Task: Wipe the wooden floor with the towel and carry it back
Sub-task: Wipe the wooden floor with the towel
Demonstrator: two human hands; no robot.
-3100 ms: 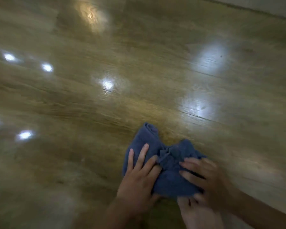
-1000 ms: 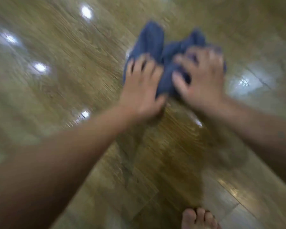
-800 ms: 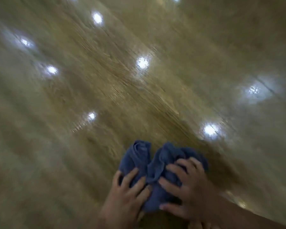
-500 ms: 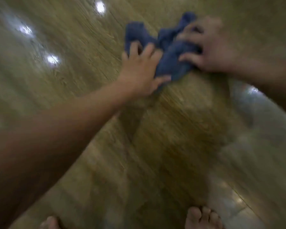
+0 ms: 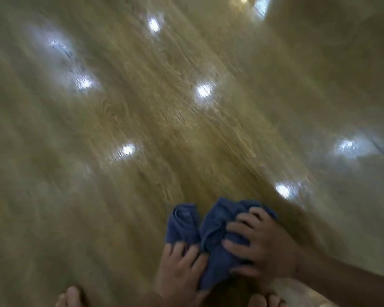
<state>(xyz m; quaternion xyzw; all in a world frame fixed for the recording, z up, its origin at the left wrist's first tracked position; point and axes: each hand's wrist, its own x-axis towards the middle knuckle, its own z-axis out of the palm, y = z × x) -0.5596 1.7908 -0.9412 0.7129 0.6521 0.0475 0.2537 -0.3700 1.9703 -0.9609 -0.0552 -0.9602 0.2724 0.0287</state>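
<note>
Head view | towel [image 5: 213, 229] bunched on wooden floor [image 5: 142, 129], near centre-right | left hand [image 5: 181, 269] presses its near edge, fingers flat | right hand [image 5: 264, 247] grips its right side, fingers curled

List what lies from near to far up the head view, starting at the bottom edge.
bare toes → left hand → blue towel, right hand clutching it → glare spots on the wooden floor

One towel [image 5: 211, 231], two grips [image 5: 180, 271] [image 5: 264, 247] — two feet [image 5: 70, 296] [image 5: 265, 301]
</note>
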